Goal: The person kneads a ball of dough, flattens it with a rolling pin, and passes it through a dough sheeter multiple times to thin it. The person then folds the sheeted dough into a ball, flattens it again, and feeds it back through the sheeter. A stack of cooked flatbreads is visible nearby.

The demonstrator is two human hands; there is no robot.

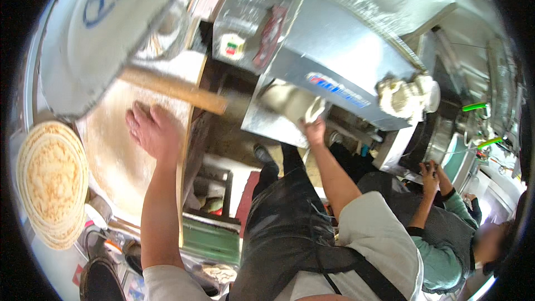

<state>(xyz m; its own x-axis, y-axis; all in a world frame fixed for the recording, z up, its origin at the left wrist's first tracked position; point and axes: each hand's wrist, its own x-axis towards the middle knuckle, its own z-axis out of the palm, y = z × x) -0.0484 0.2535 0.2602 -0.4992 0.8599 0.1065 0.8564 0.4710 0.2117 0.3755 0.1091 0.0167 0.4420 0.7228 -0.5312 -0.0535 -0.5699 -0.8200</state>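
Note:
My left hand (152, 129) is spread over a floured wooden board (113, 163), with nothing in it. A wooden rolling pin (175, 90) lies above that hand, its end past the board's edge. My right hand (313, 129) grips the edge of a pale sheet of dough (288, 98), which lies on the metal outlet tray (271, 127) of a stainless steel machine (334, 46). Left of the board stands a stack of browned flatbreads (52, 175).
A large pale lid or basin (100, 29) fills the upper left. A bunched white cloth (403, 94) lies at the machine's right end. A person in green sleeves (439, 255) works at the right. A dark round pan (100, 280) is at lower left.

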